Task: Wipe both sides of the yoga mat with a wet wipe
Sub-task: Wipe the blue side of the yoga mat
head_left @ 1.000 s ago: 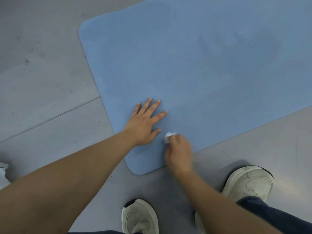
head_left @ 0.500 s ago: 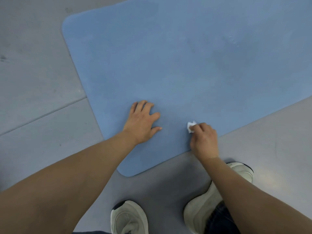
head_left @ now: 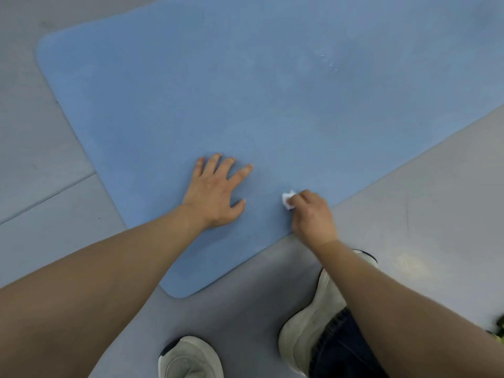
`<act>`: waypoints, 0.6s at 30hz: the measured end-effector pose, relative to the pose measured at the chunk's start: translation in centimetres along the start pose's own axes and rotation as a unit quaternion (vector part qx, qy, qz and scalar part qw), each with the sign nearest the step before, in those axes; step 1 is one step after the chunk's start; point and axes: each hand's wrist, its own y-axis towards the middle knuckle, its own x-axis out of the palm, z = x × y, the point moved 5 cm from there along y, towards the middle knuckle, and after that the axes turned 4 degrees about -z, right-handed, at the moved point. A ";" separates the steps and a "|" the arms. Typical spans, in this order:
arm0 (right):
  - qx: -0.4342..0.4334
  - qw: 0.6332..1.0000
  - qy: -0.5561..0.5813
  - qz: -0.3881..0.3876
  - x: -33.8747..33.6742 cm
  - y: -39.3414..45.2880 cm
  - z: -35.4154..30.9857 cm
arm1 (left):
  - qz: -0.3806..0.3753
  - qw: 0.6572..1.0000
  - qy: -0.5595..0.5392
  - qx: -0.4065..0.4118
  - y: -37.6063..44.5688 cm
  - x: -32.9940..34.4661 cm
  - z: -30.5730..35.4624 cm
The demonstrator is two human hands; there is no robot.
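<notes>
So no readable writing or brand marks on anything in view. Yoga mat (head_left: 272, 105) is light blue, matte, finely textured, with rounded corners; lies flat on the floor and runs diagonally, near corner just ahead of the feet, left corner far left, the rest going off the top and right edge. Faint darker smears across the mat and a small patch of shiny droplets far right on it.

Left hand (head_left: 215, 195) rests palm down on the mat near its near edge, fingers straight and spread, thumb out to the right, holding nothing. Right hand (head_left: 313, 216) is just to the right of it, fingers curled and pinching a small crumpled white wipe (head_left: 287, 199); the wipe sticks out at the fingertips and touches the mat close to the near-right edge. Hands are apart. Both forearms bare.

Floor (head_left: 409, 200) is smooth grey with a thin seam line on the left, a few dark specks, a pale glare spot on the right. Two off-white sneakers at the bottom: left shoe (head_left: 191, 358) on the floor, right shoe (head_left: 311, 320) partly under the right forearm, dark jeans cuff (head_left: 335, 347) beside it. Small green thing (head_left: 499, 328) cut off at the right edge, can't tell what
</notes>
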 end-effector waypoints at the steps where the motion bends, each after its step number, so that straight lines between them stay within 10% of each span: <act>1: 0.049 0.998 0.003 0.028 -1.1 0.5 2.1 | -0.001 1.000 0.012 -0.005 0.4 -0.2 0.2; 5: 0.170 0.981 0.020 0.090 -2.1 0.7 4.4 | -0.011 0.999 0.046 -0.025 2.1 -0.7 0.8; 13: -0.175 0.981 0.041 -0.075 3.8 -2.9 -6.1 | -0.024 0.999 -0.019 -0.033 4.5 -0.4 1.7; 18: 0.085 0.994 -0.017 0.063 -3.8 2.7 8.6 | -0.003 0.999 -0.008 -0.051 5.1 -1.3 1.3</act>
